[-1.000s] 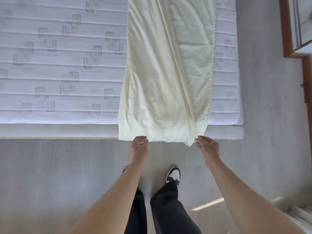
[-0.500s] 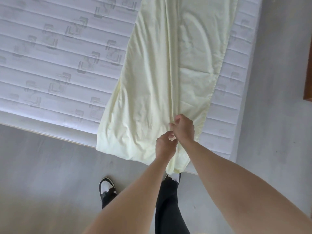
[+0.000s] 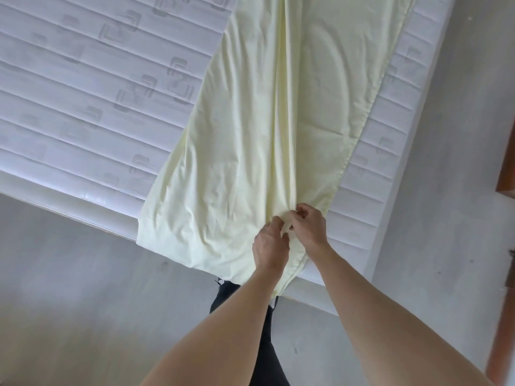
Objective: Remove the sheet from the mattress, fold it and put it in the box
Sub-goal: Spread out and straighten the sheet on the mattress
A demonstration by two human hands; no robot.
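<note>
Grey floor (image 3: 83, 302) | white mattress (image 3: 83, 107) under folded sheet (image 3: 250, 135) | left hand (image 3: 271, 246), right hand (image 3: 310, 228) both pinch sheet | wooden furniture (image 3: 505, 176) right

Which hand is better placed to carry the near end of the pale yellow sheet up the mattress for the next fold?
Probably the right hand: it pinches the pale yellow cotton sheet slightly farther up the white quilted mattress than the left hand.
</note>
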